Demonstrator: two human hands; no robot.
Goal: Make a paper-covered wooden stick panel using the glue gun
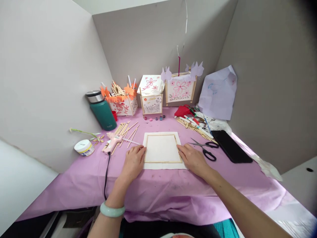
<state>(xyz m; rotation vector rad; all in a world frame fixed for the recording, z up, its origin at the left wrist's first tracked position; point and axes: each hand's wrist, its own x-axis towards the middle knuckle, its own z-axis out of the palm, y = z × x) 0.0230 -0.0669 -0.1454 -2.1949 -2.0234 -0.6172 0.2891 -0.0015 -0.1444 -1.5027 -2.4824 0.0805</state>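
A rectangular frame of thin wooden sticks (pixel 160 162) lies flat on a sheet of white paper (pixel 162 166), with a paper margin showing all round it. My left hand (pixel 135 160) grips the frame's left side, its fingers bent together at the stick and the paper edge. On the opposite side, my right hand (pixel 192 158) has its thumb and fingers closed at the right stick. Black-handled scissors (pixel 208 149) lie partly spread just beyond my right hand. Left of my left hand rests a pink glue gun (pixel 114 142) with a glue stick (pixel 131 141) sticking out.
Loose wooden sticks (pixel 132 134) lie behind the glue gun. A green bottle (pixel 102 112), a white jar (pixel 84 147) and paper-sided stick boxes (pixel 151 104) stand left and back. A black phone (pixel 231 146) and markers (pixel 194 121) lie right. Grey panels (pixel 158 39) enclose the purple-covered table (pixel 158 185).
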